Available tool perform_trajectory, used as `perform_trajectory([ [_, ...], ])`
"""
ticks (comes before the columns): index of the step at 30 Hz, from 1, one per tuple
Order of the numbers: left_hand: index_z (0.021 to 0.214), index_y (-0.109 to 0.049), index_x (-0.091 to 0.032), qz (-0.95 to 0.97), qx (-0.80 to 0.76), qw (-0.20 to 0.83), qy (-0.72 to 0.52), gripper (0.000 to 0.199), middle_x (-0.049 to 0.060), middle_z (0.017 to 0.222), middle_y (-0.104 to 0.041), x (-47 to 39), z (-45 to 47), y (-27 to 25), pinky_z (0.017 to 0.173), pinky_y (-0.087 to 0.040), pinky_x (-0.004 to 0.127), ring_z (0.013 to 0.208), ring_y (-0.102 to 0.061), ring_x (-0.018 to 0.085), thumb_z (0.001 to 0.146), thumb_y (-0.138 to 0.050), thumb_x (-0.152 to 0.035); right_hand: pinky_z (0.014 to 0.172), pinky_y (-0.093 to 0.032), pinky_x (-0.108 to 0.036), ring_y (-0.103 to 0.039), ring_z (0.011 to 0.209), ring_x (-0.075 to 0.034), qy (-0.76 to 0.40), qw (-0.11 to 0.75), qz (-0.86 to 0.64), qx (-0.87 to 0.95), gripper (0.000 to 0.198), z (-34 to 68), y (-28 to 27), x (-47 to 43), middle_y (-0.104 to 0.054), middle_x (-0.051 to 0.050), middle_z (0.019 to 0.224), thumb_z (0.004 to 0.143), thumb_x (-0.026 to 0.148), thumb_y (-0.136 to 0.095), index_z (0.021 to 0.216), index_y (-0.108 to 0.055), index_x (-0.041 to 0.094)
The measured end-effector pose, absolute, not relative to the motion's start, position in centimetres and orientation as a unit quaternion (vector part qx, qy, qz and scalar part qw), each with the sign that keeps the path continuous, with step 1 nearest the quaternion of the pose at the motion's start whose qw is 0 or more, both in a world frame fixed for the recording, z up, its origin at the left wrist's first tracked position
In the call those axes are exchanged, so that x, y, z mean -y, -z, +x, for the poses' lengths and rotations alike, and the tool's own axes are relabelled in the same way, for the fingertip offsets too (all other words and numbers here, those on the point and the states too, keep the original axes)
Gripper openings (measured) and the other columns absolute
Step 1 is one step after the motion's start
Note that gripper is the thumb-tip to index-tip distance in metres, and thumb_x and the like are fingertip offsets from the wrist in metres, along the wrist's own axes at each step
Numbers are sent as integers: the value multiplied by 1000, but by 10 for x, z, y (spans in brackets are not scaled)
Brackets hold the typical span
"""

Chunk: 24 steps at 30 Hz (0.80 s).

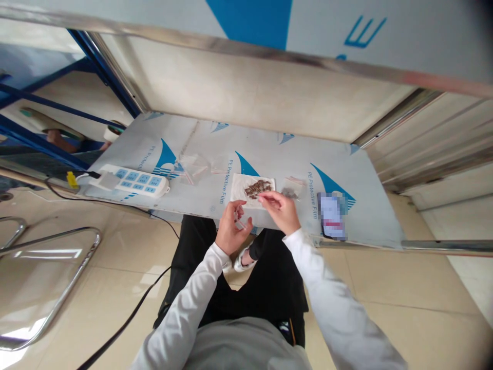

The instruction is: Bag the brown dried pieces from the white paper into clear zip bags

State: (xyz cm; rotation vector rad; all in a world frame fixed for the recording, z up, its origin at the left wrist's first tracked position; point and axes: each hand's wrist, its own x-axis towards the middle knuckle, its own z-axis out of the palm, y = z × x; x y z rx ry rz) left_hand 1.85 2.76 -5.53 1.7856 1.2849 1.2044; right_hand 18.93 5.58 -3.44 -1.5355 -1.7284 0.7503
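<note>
My left hand (233, 226) is curled at the table's front edge, its fingers closed round a small clear plastic bag (241, 224). Just right of it, my right hand (282, 209) has thumb and fingertips pinched together over the near right part of a white sheet (238, 189). What the pinch holds, if anything, is too small to make out. On that sheet lies a pile of small dark brown pieces (257, 189), right beside my right fingertips. A clear zip bag with dark contents (289, 193) lies to the right of the sheet.
Several clear bags (196, 170) lie left of the sheet. A white power strip (142, 184) with a plugged-in adapter sits at the table's left end. A phone (332, 216) rests near the right front edge. A shelf (323, 31) overhangs the back; another person's hand (59, 140) shows far left.
</note>
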Motion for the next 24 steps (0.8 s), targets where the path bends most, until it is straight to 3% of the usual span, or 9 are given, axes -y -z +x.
perform_trajectory([
  [4,109,-50,-20,666,-503,312,-454,40,-1,79,-50,-23,15,53,77,-46,30,76,-54,15,73,-66,-22,85,-49,-33,-64,83,-19,-167,213,-730,627,26,203,76,-95,-66,-13,102,80,16,-55,104,-65,12],
  [7,108,-51,-21,664,-511,305,-453,40,0,83,-53,-20,14,50,77,-45,30,79,-56,16,72,-69,-25,96,-42,-35,-59,101,-23,-153,177,-735,637,25,200,92,-114,-63,-15,108,80,14,-56,103,-66,12],
  [11,108,-52,-21,667,-509,304,-451,40,0,81,-54,-17,14,52,78,-45,31,79,-57,16,71,-69,-25,95,-41,-34,-59,101,-23,-146,131,-743,640,23,190,96,-122,-62,-14,108,85,14,-51,101,-67,14],
  [18,109,-53,-21,677,-503,321,-431,41,-1,80,-55,-19,14,53,77,-44,31,78,-57,16,71,-69,-24,88,-44,-34,-62,96,-24,-142,100,-754,633,24,190,94,-129,-66,-13,105,83,12,-51,100,-68,15],
  [24,110,-53,-21,673,-507,325,-429,40,-1,80,-56,-22,11,50,75,-44,31,77,-58,16,73,-68,-25,84,-48,-31,-65,88,-20,-150,143,-740,640,22,190,69,-119,-69,-11,100,82,13,-54,100,-67,14],
])
